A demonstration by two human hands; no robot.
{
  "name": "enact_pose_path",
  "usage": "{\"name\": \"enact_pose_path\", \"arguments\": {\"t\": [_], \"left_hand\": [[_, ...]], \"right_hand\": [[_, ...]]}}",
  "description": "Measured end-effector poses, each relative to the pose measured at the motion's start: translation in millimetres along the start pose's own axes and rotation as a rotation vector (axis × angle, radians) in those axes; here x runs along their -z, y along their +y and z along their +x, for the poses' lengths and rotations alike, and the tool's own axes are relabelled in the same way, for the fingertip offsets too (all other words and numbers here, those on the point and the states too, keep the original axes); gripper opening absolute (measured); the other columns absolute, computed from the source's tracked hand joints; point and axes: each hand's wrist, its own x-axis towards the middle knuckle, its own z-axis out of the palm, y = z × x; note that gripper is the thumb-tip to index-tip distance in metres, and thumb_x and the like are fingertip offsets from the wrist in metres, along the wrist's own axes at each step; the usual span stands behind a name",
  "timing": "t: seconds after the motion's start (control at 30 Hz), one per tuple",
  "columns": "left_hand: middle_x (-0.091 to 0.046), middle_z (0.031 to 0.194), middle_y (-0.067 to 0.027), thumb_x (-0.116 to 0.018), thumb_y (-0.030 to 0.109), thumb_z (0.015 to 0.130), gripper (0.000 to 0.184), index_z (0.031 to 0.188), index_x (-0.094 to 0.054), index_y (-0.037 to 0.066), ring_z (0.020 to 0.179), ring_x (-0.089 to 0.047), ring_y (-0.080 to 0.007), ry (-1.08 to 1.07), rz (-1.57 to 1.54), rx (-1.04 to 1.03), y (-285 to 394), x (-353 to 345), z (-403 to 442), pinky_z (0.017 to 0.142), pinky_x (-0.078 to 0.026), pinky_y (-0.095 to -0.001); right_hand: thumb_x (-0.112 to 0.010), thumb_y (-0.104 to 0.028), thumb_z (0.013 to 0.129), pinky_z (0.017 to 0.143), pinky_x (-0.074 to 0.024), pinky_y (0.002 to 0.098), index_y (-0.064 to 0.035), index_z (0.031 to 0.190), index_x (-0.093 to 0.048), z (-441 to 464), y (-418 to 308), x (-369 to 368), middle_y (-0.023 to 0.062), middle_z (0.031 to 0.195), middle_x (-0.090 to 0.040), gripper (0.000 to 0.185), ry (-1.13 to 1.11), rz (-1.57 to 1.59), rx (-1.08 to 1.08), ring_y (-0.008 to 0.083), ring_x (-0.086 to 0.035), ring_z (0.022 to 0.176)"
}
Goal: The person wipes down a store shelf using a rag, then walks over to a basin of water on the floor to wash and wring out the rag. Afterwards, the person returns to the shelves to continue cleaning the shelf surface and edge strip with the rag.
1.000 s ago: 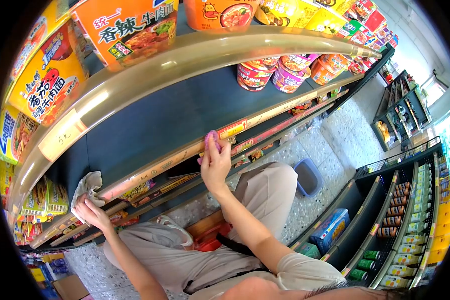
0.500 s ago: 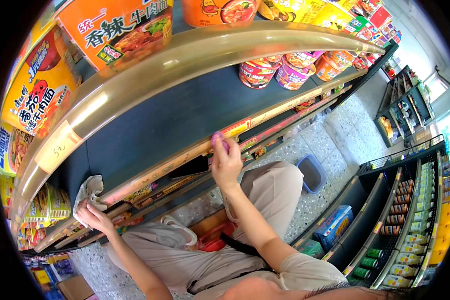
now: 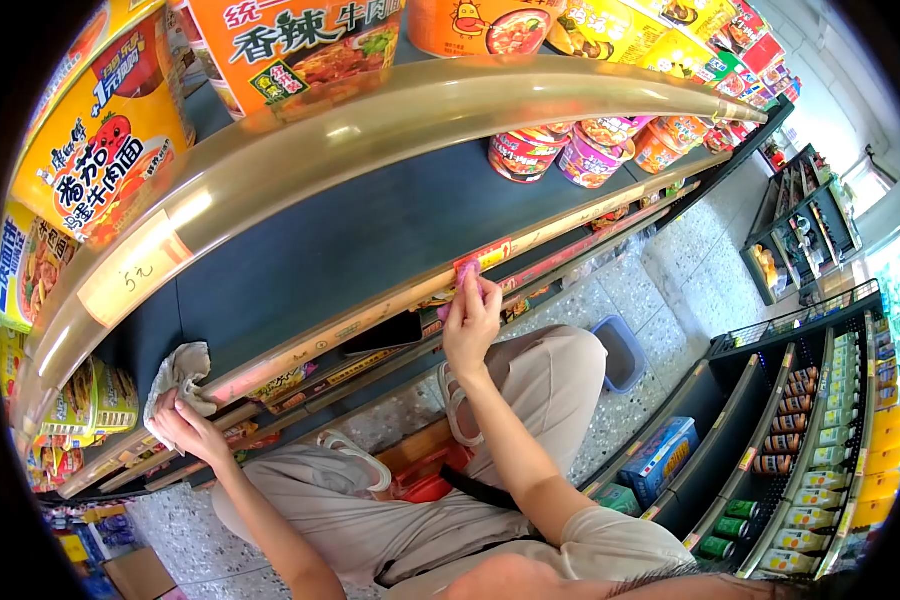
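Note:
My left hand (image 3: 192, 432) is closed on a crumpled grey-white cloth (image 3: 182, 374) at the left end of a dark shelf (image 3: 340, 240), against its front edge. Farther right, my right hand (image 3: 473, 322) pinches a small purple cloth (image 3: 467, 272). That cloth touches the shelf's front label strip (image 3: 370, 318), beside a red and yellow label (image 3: 484, 256). Part of the purple cloth hangs below my fingers, and the rest is hidden in them.
Instant noodle buckets (image 3: 305, 45) line the shelf above, behind a curved clear rail (image 3: 270, 135). More noodle bowls (image 3: 527, 152) stand at the dark shelf's far end. A blue-grey bin (image 3: 620, 355) is on the speckled floor. Shelving with cans (image 3: 782, 430) stands to the right.
My right hand has moved a little right along the label strip with the purple cloth. The left hand stays at nearly the same spot on the grey-white cloth. The view has shifted slightly.

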Motion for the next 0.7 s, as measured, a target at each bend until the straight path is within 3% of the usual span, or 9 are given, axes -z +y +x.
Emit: {"name": "enact_pose_path", "arguments": {"t": [0.27,0.53,0.7], "left_hand": [[-0.062,0.109,-0.0157,-0.045,0.018,0.102,0.027,0.107,-0.062,-0.001,0.106,-0.054,-0.0317,-0.010,-0.002,0.020,1,0,-1,0.100,-0.035,-0.0450],[-0.061,0.106,-0.0151,-0.046,0.014,0.101,0.024,0.107,-0.062,-0.002,0.104,-0.054,-0.0312,0.017,0.022,-0.004,4,-1,1,0.098,-0.036,-0.0441],[-0.061,0.106,-0.0147,-0.045,0.015,0.101,0.024,0.107,-0.062,-0.002,0.103,-0.054,-0.0305,0.035,0.046,-0.020,2,-2,0,0.097,-0.037,-0.0427]], "right_hand": [[-0.064,0.002,0.084,0.074,-0.0506,0.0376,-0.0052,0.125,-0.064,-44,-33,-12,0.0155,0.103,-0.061,0.041,-0.145,0.111,-0.042,0.0307,-0.060,0.086],[-0.067,0.003,0.081,0.075,-0.0528,0.0368,-0.0047,0.121,-0.066,-37,-32,-2,0.0149,0.105,-0.063,0.040,-0.192,0.016,0.174,0.0307,-0.063,0.091],[-0.066,0.005,0.074,0.077,-0.0529,0.0385,-0.0047,0.119,-0.066,-19,-6,3,0.0135,0.104,-0.064,0.046,-0.063,-0.037,0.138,0.0315,-0.063,0.093]]}}
